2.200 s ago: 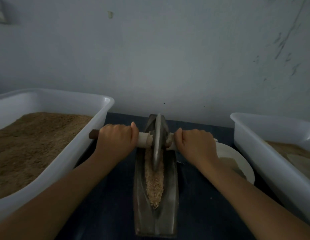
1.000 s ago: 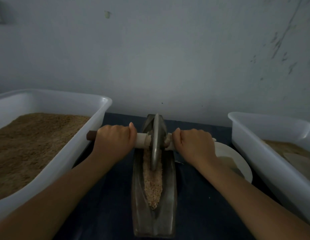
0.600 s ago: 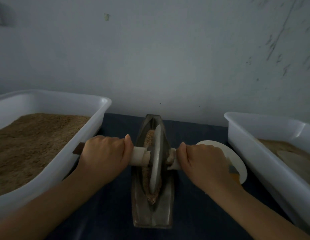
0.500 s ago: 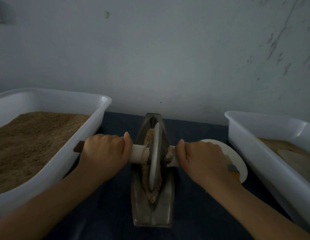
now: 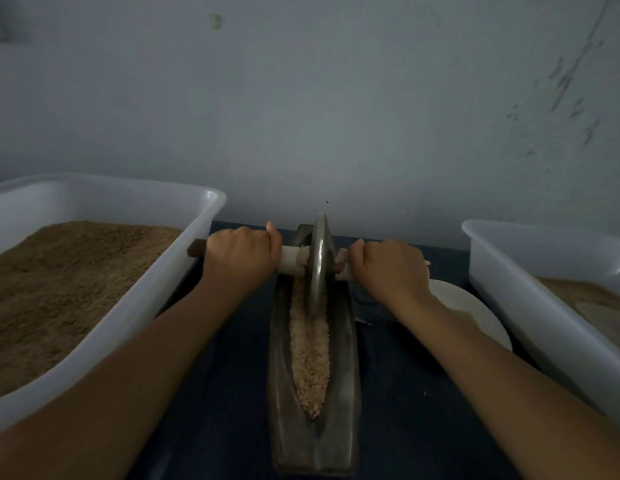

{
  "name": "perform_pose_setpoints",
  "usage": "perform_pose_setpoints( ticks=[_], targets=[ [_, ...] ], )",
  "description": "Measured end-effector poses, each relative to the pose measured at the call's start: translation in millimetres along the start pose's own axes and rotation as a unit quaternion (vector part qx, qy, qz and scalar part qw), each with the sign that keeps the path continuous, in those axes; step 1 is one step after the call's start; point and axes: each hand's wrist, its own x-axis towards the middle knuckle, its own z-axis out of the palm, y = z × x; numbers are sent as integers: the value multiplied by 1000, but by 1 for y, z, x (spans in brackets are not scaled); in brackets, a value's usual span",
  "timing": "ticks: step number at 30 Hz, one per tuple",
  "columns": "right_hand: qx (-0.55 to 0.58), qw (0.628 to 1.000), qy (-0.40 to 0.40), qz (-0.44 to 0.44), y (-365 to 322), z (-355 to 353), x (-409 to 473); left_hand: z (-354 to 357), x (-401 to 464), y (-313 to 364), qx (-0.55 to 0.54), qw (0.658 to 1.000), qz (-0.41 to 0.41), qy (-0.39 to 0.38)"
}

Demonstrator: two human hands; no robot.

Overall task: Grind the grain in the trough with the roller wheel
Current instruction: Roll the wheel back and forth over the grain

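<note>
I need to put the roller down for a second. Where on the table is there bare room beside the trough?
Bare dark tabletop lies between the trough and the left tub, though the left forearm crosses it. Right of the trough, a narrower strip runs near you; farther back the white plate and right tub crowd it.
</note>
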Motion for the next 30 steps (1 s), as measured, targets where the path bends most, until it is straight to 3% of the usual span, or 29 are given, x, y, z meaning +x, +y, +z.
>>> perform_pose_setpoints(
  ticks=[8,13,19,22,24,30],
  targets=[
    [-36,998,-48,-17,-4,-15,-22,-16,-24,5,-46,998,10,-30],
    [1,999,-39,-18,-12,-42,-49,-32,-52,8,-88,996,-1,28],
    [15,995,-89,-41,-9,-59,-69,-48,-51,9,-205,977,-5,62],
    [12,995,-87,-39,-9,-60,-66,-43,-52,7,-200,979,6,27],
    [-2,996,-87,-38,-9,-53,-59,-34,-52,5,-141,990,24,21],
    [-9,1000,-8,1,-6,-21,-26,-7,-29,6,15,996,20,88]
  ],
)
